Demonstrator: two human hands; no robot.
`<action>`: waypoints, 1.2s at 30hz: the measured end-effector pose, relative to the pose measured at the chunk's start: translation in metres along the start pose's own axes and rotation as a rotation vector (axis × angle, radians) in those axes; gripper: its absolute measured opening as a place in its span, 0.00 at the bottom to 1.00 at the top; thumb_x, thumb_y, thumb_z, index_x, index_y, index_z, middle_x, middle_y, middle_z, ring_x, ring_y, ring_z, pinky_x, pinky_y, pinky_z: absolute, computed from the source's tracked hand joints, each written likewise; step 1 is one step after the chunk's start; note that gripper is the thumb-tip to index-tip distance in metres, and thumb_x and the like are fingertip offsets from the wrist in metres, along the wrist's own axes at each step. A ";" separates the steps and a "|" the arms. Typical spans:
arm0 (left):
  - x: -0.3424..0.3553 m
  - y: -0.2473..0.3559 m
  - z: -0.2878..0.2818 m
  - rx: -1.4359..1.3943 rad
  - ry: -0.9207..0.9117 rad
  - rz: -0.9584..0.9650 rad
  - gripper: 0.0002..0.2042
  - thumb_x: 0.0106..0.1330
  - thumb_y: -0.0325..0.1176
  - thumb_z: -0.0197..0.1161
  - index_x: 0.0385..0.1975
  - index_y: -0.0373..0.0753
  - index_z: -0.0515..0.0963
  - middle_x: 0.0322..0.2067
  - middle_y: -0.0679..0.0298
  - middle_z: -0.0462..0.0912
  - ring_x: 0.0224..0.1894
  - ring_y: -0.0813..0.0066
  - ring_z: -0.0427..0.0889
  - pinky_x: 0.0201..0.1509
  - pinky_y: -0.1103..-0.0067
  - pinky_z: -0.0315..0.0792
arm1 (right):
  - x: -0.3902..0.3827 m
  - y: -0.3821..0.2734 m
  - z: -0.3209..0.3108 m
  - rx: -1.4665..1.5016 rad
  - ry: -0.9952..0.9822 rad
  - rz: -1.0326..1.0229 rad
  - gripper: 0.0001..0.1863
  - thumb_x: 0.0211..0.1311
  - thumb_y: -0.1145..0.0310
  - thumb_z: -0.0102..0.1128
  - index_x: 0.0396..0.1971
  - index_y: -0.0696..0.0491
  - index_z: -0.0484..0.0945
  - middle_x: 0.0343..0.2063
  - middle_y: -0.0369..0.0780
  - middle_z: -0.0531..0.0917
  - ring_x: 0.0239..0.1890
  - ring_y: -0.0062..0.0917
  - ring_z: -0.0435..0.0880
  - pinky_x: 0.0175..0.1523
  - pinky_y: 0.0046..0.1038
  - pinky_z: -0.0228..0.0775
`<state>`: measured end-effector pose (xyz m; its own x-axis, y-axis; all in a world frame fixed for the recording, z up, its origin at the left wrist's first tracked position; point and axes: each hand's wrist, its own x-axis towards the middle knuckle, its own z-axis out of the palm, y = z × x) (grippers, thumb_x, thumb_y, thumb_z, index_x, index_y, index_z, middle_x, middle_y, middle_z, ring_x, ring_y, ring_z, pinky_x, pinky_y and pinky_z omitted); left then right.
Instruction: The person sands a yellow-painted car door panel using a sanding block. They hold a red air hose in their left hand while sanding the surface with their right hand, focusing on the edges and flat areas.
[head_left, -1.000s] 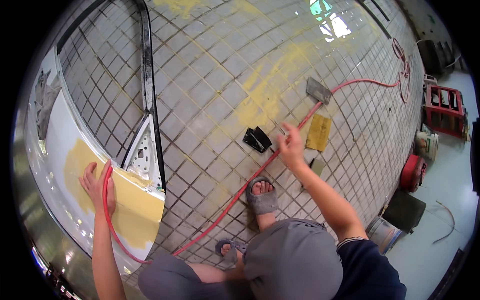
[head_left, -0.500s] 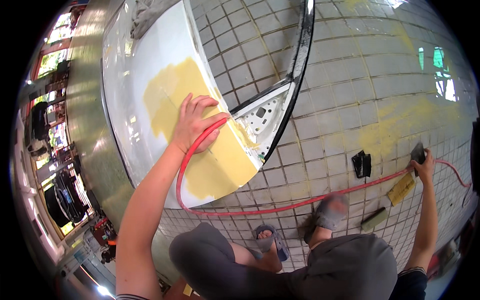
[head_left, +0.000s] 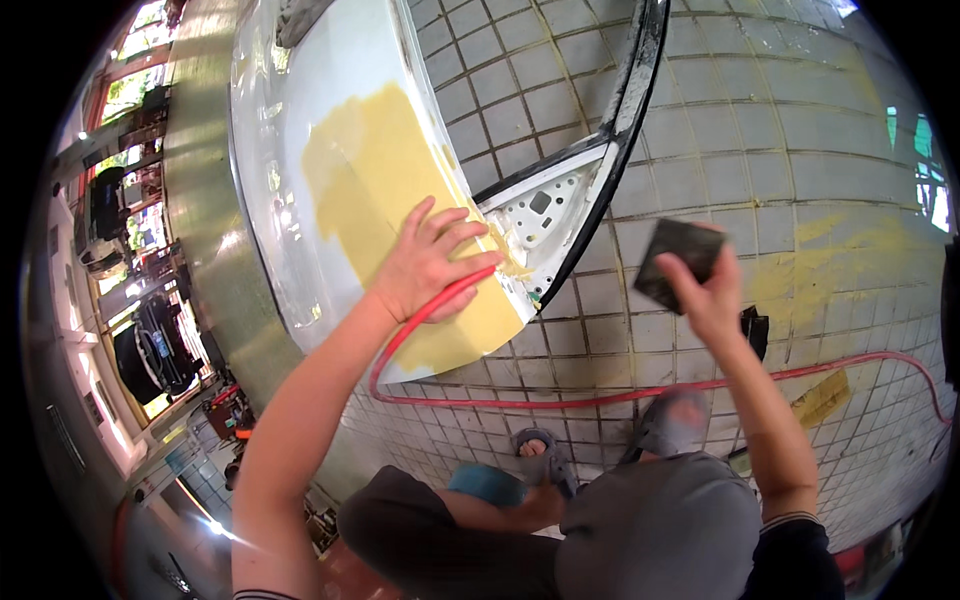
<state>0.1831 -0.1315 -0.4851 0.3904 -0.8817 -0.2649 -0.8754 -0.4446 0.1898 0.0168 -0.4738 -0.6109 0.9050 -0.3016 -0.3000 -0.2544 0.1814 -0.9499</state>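
Note:
My left hand [head_left: 430,262] rests on the yellow filler patch [head_left: 362,175] of a white car door [head_left: 320,75], its fingers spread and the thumb side gripping the end of a red hose [head_left: 405,338]. Just right of it are the door's perforated corner plate [head_left: 530,240] and black window frame [head_left: 618,140]. My right hand [head_left: 712,290] grips a dark square block [head_left: 668,250], held up to the right of the door's corner.
The hose runs across the tiled floor [head_left: 740,120] past my sandals [head_left: 660,425], a black folded piece [head_left: 755,337], a yellow sheet [head_left: 822,398] and a mostly hidden green block [head_left: 740,460]. Shelves and machinery [head_left: 155,355] stand far left.
My right hand has picked the dark block off the floor and brought it left toward the door. My left hand stays on the panel with the hose. The view has swung leftward.

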 end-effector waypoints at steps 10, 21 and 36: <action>-0.001 0.027 0.000 0.012 -0.047 -0.005 0.23 0.50 0.44 0.72 0.51 0.66 0.87 0.53 0.72 0.81 0.64 0.64 0.75 0.77 0.42 0.56 | -0.036 -0.005 0.088 0.043 -0.249 0.184 0.21 0.70 0.67 0.70 0.56 0.56 0.72 0.39 0.42 0.87 0.41 0.26 0.86 0.50 0.30 0.78; -0.012 0.011 0.009 -0.202 0.159 0.063 0.28 0.66 0.60 0.64 0.59 0.48 0.79 0.49 0.63 0.83 0.58 0.54 0.81 0.76 0.42 0.59 | -0.085 -0.006 0.135 0.317 -0.276 0.403 0.17 0.72 0.71 0.68 0.54 0.60 0.75 0.44 0.39 0.87 0.46 0.19 0.83 0.54 0.27 0.76; -0.010 -0.128 -0.019 0.057 0.439 -0.297 0.08 0.62 0.36 0.64 0.32 0.38 0.81 0.54 0.56 0.78 0.58 0.55 0.76 0.66 0.61 0.65 | 0.098 -0.057 0.179 -0.199 -0.197 -0.228 0.21 0.64 0.69 0.71 0.49 0.62 0.71 0.38 0.51 0.88 0.40 0.47 0.89 0.47 0.39 0.80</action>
<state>0.2966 -0.0681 -0.4890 0.6958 -0.7075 0.1235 -0.7182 -0.6867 0.1122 0.1810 -0.3459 -0.5708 0.9896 -0.1232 -0.0744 -0.0825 -0.0618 -0.9947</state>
